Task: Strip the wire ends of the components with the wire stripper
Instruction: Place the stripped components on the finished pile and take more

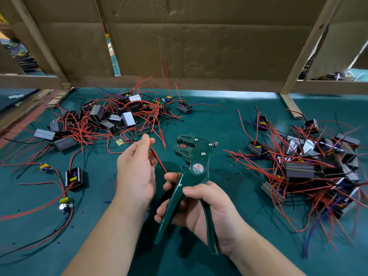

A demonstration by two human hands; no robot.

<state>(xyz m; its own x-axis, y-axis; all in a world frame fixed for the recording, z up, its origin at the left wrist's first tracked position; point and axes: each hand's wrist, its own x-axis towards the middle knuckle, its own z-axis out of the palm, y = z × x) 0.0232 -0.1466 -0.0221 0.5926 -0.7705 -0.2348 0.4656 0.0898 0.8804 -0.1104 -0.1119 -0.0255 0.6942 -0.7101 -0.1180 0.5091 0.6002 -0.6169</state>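
Left hand with fingers curled, pinching a thin red insulated wire between thumb and fingertips; right hand wrapped round both handles of the dark green metal wire stripper, held above the teal table mat with its head just right of the wire, which is not yet in the jaws. For a clean strip, the wire end should probably enter the jaw mouth square, only the tip past the blades, and stay taut while the handles close in one steady squeeze. Count: one stripper, one wire in hand, two heaps of grey block components trailing red and black leads, left heap and right heap, each too tangled to number
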